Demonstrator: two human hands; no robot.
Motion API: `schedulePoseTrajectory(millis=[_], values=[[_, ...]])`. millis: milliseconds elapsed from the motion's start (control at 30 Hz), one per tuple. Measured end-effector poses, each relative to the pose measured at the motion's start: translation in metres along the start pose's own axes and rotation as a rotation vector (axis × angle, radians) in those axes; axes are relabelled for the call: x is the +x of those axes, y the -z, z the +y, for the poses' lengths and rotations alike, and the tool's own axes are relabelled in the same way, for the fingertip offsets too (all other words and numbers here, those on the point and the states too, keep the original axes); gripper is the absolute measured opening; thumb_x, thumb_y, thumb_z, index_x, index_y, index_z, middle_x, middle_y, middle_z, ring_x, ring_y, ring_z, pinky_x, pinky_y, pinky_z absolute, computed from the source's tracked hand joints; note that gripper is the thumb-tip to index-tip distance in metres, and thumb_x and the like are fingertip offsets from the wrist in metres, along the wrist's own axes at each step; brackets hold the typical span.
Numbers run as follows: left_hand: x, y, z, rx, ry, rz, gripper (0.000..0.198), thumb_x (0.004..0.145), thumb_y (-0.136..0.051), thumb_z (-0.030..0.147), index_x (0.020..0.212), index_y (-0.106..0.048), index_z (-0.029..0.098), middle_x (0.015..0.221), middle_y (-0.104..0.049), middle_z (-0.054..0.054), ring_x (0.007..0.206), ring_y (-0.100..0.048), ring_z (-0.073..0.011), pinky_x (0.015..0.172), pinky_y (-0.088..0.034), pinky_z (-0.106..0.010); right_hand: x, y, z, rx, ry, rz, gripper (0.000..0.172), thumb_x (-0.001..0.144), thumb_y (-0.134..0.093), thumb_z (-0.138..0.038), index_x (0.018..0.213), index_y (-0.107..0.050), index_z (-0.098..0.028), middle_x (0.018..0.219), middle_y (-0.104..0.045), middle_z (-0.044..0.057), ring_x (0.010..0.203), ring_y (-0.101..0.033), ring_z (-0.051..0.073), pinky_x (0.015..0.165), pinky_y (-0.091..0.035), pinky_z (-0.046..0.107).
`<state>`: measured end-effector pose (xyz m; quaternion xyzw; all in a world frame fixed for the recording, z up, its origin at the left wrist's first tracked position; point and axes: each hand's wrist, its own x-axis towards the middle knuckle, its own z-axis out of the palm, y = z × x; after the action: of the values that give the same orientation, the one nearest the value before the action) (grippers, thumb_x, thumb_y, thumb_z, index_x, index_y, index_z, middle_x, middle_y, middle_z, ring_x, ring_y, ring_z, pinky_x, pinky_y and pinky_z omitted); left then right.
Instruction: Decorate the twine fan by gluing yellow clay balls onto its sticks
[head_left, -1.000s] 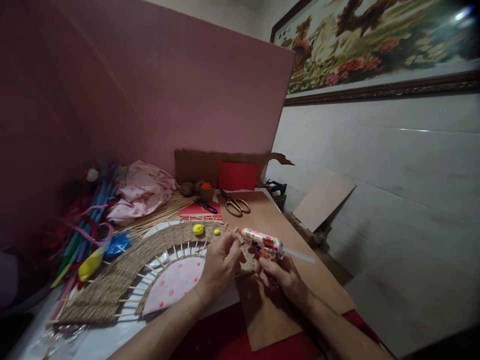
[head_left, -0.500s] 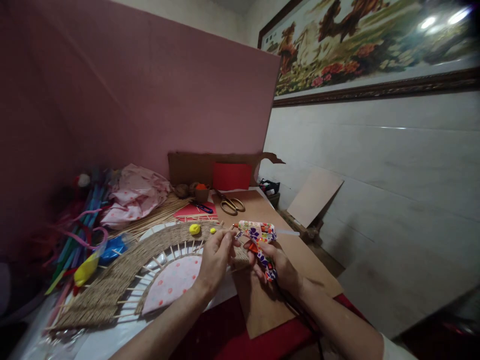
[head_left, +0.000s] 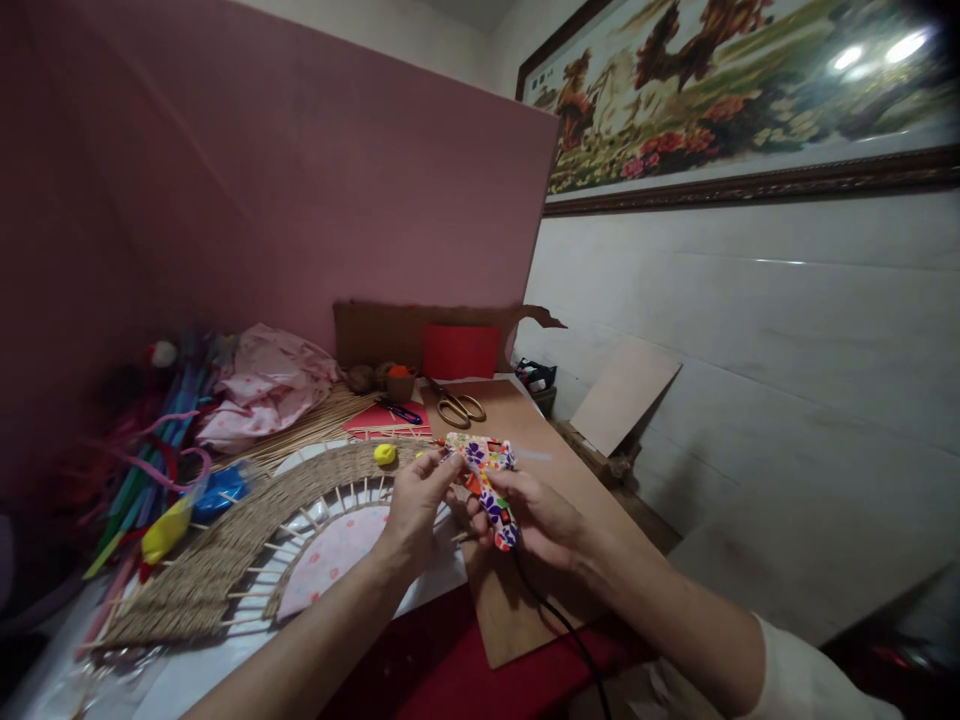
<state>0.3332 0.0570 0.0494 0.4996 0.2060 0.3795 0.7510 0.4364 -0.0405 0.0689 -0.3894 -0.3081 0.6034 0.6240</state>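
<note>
My right hand [head_left: 551, 515] is wrapped round the handle of a flower-patterned hot glue gun [head_left: 499, 515], its nozzle pointing left. A dark cord hangs down from the handle. My left hand [head_left: 415, 505] is closed in a pinch just below the nozzle, and whatever lies between its fingertips is hidden. Under and beside my left hand spreads a fan-shaped piece of woven twine [head_left: 217, 545] on thin sticks. Its inner half-circle is pink dotted fabric [head_left: 337, 560]. A yellow lump [head_left: 385, 454] rests on the twine's upper edge.
Gold-handled scissors [head_left: 459, 408], blue snips [head_left: 403, 412] and red card [head_left: 459, 352] lie beyond my hands. Brown board [head_left: 517, 620] is under the glue gun. Crumpled pink cloth [head_left: 270, 385], coloured pipe cleaners [head_left: 154, 470] and a blue packet [head_left: 223, 494] crowd the left side.
My right hand has brought the glue gun left, closer over my left hand's fingers. My left hand has shifted slightly left and stays pinched. The camera view has moved a little.
</note>
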Motion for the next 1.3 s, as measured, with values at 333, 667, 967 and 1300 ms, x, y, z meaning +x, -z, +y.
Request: schedulePoseTrajectory(millis=[333,667,967,1300], values=[[0.004,0.002,-0.006,-0.123,-0.053,0.032,0.030,0.059,-0.082,0.028,0.081,-0.065,0.015,0.076,-0.066,0.000,0.054,-0.054,-0.0064,0.051,-0.042,-0.018,0.026,0.015,0.033,-0.004,0.109,0.081,0.047,0.084,-0.046,-0.052,0.069,-0.061,-0.010,0.035,-0.050,-0.001,0.026,-0.041,0.008,0.028,-0.027,0.016],[0.003,-0.008,-0.009,-0.126,0.018,0.041,0.033,0.058,-0.081,0.031,0.081,-0.067,0.012,0.070,-0.064,0.000,0.052,-0.053,-0.0059,0.050,-0.042,-0.018,0.022,0.014,0.040,0.084,0.079,0.162,0.050,0.081,-0.050,-0.056,0.065,-0.061,-0.009,0.040,-0.056,0.001,0.024,-0.040,0.006,0.027,-0.027,0.016],[-0.003,-0.013,-0.007,-0.094,0.060,-0.001,0.040,0.060,-0.078,0.040,0.086,-0.065,0.013,0.056,-0.057,0.003,0.033,-0.043,-0.0044,0.032,-0.032,-0.018,0.016,-0.002,0.040,-0.020,0.243,0.202,0.054,0.080,-0.047,-0.063,0.068,-0.062,-0.013,0.033,-0.048,-0.002,0.025,-0.039,0.009,0.030,-0.033,0.019],[-0.002,-0.013,-0.005,-0.024,-0.003,-0.034,0.033,0.066,-0.076,0.036,0.087,-0.068,0.012,0.066,-0.064,-0.002,0.045,-0.053,-0.0079,0.039,-0.039,-0.018,0.022,0.001,0.047,-0.041,0.320,0.198,0.057,0.078,-0.046,-0.068,0.075,-0.064,-0.014,0.038,-0.052,0.000,0.033,-0.049,0.013,0.036,-0.042,0.023]])
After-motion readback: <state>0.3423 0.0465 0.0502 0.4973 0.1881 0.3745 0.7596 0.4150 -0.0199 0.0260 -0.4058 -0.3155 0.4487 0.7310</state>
